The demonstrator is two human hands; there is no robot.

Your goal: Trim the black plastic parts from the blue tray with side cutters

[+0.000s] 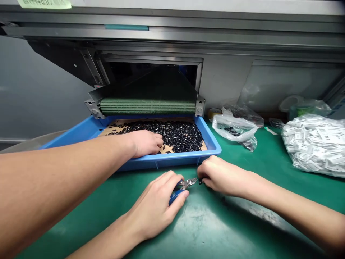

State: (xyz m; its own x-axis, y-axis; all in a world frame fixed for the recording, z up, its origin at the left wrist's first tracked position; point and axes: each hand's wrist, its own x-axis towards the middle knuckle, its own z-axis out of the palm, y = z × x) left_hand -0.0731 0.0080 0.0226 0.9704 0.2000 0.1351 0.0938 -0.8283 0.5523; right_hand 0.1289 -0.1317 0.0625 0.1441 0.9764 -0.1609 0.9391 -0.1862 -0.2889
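My left hand [155,207] is closed around small cutters with blue handles [180,190], whose metal jaws point right. My right hand [221,176] pinches a small black part [200,182] right at the jaw tips, just in front of the blue tray [212,144]. The tray holds a heap of small black parts [180,135] on brown card. Another person's bare arm comes in from the left, and its hand [145,142] rests closed in the heap.
A green ribbed conveyor roller [147,107] ends over the tray's back edge, under a grey machine. On the green mat to the right lie a clear bag with a few black parts [234,129], a large bag of white parts [315,144] and tape rolls [214,112].
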